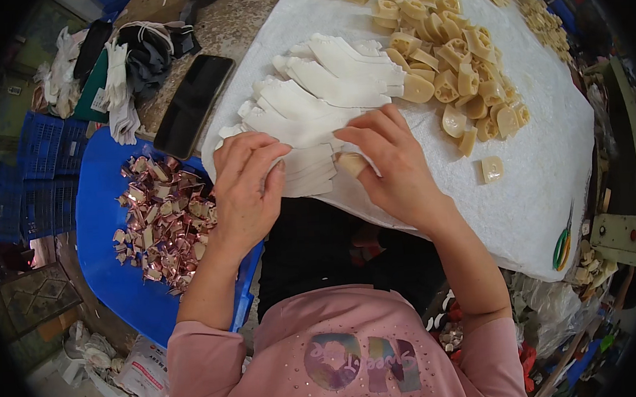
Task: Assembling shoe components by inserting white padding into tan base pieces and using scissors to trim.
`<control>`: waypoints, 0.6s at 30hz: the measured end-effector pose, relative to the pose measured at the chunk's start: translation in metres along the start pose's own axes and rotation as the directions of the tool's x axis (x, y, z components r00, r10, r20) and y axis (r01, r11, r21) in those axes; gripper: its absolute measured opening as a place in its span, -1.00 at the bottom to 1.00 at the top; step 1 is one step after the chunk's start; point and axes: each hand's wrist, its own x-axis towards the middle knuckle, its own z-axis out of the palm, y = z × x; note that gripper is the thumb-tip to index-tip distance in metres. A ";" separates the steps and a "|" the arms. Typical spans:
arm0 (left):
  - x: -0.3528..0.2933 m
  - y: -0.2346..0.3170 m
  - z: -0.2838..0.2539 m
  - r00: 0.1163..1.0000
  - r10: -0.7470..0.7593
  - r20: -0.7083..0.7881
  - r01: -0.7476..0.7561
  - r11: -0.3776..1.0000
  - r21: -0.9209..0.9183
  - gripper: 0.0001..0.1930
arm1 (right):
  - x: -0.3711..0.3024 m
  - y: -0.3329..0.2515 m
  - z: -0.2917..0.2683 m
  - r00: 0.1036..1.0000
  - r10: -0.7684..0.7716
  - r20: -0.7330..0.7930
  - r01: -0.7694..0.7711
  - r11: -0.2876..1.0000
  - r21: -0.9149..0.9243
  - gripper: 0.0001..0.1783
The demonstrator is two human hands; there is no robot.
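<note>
A fanned-out pile of white, thin curved pieces [325, 81] lies on the white-covered table in front of me. At its near end, several overlapping white strips [305, 171] reach the table edge. My left hand [248, 181] is closed over the left side of these strips, fingers bent and thumb beneath. My right hand [388, 161] is curled at their right end, its fingertips and tan-wrapped thumb at the strip edges. The exact grip under the fingers is partly hidden. To the right is a heap of beige moulded heel-like blocks [463, 66], with one block [492, 169] lying apart.
A blue bin [102, 233] full of shiny pinkish pieces stands left, below a black phone [194, 104]. Gloves and cloths [118, 87] lie beyond it. Snips with green and orange handles [562, 249] rest at the right edge of the white table cover [536, 200].
</note>
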 end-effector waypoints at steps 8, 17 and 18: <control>-0.009 -0.011 0.005 0.995 0.072 -0.062 -0.062 0.987 0.151 -0.74 | 0.052 -0.013 0.047 0.997 -0.066 -0.040 0.054 0.969 -0.241 -0.69; -0.012 -0.014 0.007 0.995 0.073 -0.065 -0.063 0.987 0.149 -0.73 | 0.074 -0.010 0.075 1.000 -0.029 0.009 0.030 0.959 -0.283 -0.81; -0.012 -0.015 0.007 0.995 0.077 -0.064 -0.068 0.987 0.146 -0.73 | 0.073 -0.011 0.075 0.999 -0.032 0.013 0.034 0.959 -0.283 -0.81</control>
